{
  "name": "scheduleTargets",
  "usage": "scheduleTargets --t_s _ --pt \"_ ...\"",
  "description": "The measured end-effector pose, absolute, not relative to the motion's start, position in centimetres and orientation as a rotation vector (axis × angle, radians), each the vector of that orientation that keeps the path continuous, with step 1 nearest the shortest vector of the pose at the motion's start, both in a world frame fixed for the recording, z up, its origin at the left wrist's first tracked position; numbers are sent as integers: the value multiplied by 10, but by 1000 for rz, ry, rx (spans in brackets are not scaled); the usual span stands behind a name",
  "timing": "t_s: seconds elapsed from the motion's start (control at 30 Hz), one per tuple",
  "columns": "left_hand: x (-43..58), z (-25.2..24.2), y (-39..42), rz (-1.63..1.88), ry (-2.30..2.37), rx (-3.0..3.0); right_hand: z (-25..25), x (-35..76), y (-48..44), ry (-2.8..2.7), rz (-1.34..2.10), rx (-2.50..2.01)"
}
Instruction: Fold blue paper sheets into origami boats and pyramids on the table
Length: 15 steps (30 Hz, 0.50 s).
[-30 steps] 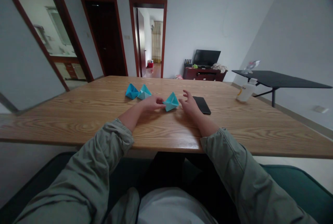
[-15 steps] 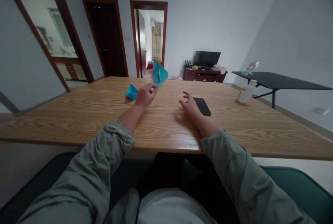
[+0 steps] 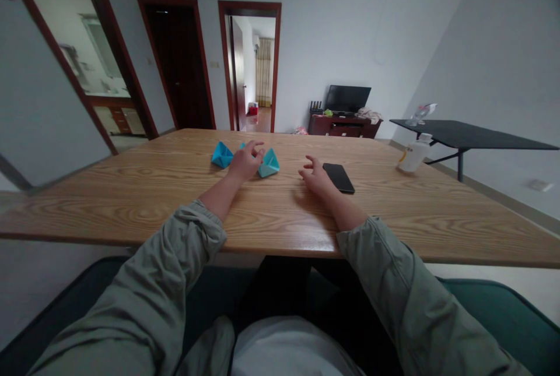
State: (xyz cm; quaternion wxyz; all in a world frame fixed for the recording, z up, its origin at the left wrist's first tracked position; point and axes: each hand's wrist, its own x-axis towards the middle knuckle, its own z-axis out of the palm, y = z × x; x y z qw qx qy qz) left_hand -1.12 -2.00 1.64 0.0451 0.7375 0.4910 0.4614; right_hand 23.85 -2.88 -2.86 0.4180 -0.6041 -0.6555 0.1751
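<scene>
My left hand (image 3: 246,160) is over the table beside a light blue folded paper boat (image 3: 269,164), its index finger stretched out above the paper and apart from the thumb. The paper boat rests on the tabletop, partly hidden behind the hand; a small blue tip shows at the hand's far side. Left of that hand stands a darker blue folded paper boat (image 3: 222,155). My right hand (image 3: 315,175) hovers low over the wood with fingers spread and holds nothing. Close by its right side lies a black phone (image 3: 339,178).
The wooden table (image 3: 280,213) spans the view. A translucent white bottle (image 3: 415,154) is at its right side. Beyond it is a black folding table (image 3: 472,134) with a clear plastic item on it. A television (image 3: 349,99) stands on a dark red cabinet against the back wall.
The light blue paper boat has come down from my raised left hand onto the table, and that hand's fingers have loosened. My right hand has barely moved.
</scene>
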Motion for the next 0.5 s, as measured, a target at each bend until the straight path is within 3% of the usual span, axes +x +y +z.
scheduleTargets --t_s 0.27,0.5 --pt "-13 14 -17 1395 1504 2279 -26 237 -30 -1664 462 -1522" --pt "-18 13 -11 1086 1817 2279 -25 235 -31 -1655 485 -1526"
